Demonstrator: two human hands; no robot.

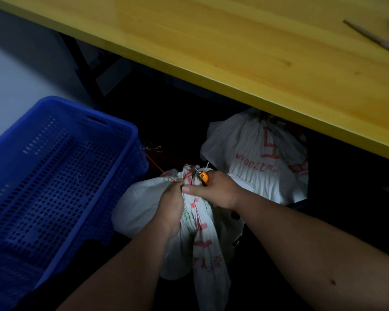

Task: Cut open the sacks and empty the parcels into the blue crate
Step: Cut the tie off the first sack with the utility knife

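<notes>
Step in hand: cutting the tie on the near sack (pixel 144 203), which stands on the floor between the blue crate (pixel 54 176) and a second sack (pixel 256 153) under the tabletop (pixel 256 41). Your left hand (pixel 170 203) has its fingers pinched on the bunched neck by the red string (pixel 164 172). Your right hand (pixel 218 189) is closed round a small orange cutter (pixel 204 176), blade at the knot. Crate looks empty; no parcels visible yet. Next, probably: slice the string without nicking your left fingers, then tip the sack into the crate. Red print on both sacks; the far one shows digits, maybe "2700", rest unreadable.
</notes>
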